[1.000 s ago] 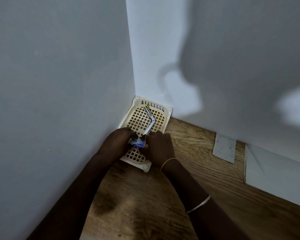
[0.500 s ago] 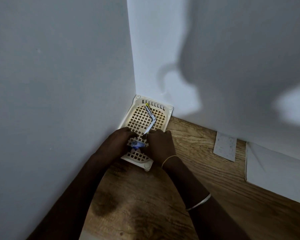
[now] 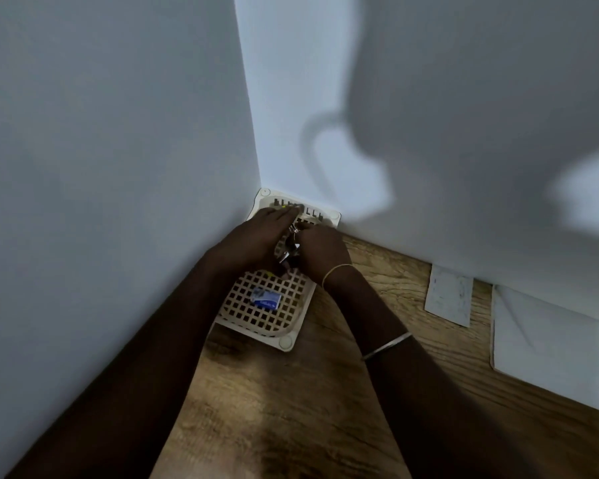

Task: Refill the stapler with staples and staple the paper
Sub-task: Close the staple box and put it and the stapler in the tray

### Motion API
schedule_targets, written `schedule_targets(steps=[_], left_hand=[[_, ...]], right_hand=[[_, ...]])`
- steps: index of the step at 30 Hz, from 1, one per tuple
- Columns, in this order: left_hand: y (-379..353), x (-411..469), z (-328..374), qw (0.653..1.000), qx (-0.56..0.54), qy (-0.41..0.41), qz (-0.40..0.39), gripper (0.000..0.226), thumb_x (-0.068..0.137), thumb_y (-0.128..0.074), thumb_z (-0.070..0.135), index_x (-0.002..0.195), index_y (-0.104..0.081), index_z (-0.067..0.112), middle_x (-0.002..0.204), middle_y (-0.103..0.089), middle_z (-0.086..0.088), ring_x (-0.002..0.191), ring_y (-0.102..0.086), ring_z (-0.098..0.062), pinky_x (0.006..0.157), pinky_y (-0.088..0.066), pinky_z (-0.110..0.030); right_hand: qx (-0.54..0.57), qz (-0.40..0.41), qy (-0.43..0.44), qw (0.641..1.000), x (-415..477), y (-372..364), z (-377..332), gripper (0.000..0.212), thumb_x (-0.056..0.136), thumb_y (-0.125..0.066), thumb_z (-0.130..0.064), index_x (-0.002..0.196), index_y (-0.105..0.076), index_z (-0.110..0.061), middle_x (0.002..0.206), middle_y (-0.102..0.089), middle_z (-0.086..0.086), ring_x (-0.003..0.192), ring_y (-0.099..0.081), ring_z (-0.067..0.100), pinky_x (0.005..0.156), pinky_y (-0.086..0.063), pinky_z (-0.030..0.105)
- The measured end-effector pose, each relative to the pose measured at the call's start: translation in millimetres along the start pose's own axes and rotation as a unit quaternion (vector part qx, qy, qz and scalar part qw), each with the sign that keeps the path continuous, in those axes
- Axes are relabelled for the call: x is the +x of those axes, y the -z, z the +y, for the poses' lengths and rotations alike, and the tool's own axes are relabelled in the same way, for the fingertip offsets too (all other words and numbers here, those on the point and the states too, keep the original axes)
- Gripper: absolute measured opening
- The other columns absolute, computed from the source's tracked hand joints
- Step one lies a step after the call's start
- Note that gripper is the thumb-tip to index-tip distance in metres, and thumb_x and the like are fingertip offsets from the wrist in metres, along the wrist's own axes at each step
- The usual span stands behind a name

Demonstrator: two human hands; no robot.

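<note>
Stapler is gripped by both hands' fingers over the basket, tight in the wall corner; counter room lies nearer.

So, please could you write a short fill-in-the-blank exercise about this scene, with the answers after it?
1. The small blue staple box lies in the cream lattice ____.
2. The tray sits on the wooden table in the ____ where two walls meet.
3. The left hand and right hand both work on the ____.

Answers: tray; corner; stapler
</note>
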State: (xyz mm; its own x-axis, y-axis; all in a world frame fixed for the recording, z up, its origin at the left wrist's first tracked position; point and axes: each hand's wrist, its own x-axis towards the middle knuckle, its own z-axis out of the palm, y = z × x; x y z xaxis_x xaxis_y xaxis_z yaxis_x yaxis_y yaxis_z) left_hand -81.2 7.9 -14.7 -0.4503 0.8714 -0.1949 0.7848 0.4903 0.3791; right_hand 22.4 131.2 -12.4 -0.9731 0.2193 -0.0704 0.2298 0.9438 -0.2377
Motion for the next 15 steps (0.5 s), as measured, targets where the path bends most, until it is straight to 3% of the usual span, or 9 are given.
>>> schedule_targets(steps=[5,9,15], left_hand=[[4,11,-7,1.000,-0.022,-0.009,0.020,0.106,0.067,-0.092,0.015,0.156,-0.035,0.018,0.155,-0.045,-0.011,0.142,-0.039,-0.032,0.110,-0.038,-0.035],[3,13,-5,0.997,-0.036,-0.017,0.072,0.081,0.076,-0.084,0.015,0.148,-0.049,0.017,0.144,-0.059,-0.011,0.133,-0.054,-0.028,0.107,-0.044,-0.037],[-6,9,-6,0.994,-0.043,-0.002,0.104,0.074,0.078,-0.082,0.012,0.146,-0.052,0.020,0.137,-0.065,-0.007,0.125,-0.061,-0.025,0.102,-0.048,-0.036]], right_hand=[[0.039,0.076,-0.029,0.996,-2,-6,6,0.017,0.085,-0.069,-0.023,0.090,-0.078,-0.009,0.088,-0.075,0.016,0.084,-0.070,0.035,0.076,-0.053,0.038],[0.062,0.104,-0.039,0.992,-4,-11,11,0.011,0.085,-0.070,-0.022,0.085,-0.077,-0.014,0.082,-0.075,0.011,0.081,-0.071,0.032,0.081,-0.053,0.039],[0.102,0.121,-0.058,0.986,-5,-19,15,0.020,0.081,-0.075,-0.022,0.100,-0.072,-0.017,0.091,-0.077,0.009,0.093,-0.071,0.031,0.087,-0.051,0.040]])
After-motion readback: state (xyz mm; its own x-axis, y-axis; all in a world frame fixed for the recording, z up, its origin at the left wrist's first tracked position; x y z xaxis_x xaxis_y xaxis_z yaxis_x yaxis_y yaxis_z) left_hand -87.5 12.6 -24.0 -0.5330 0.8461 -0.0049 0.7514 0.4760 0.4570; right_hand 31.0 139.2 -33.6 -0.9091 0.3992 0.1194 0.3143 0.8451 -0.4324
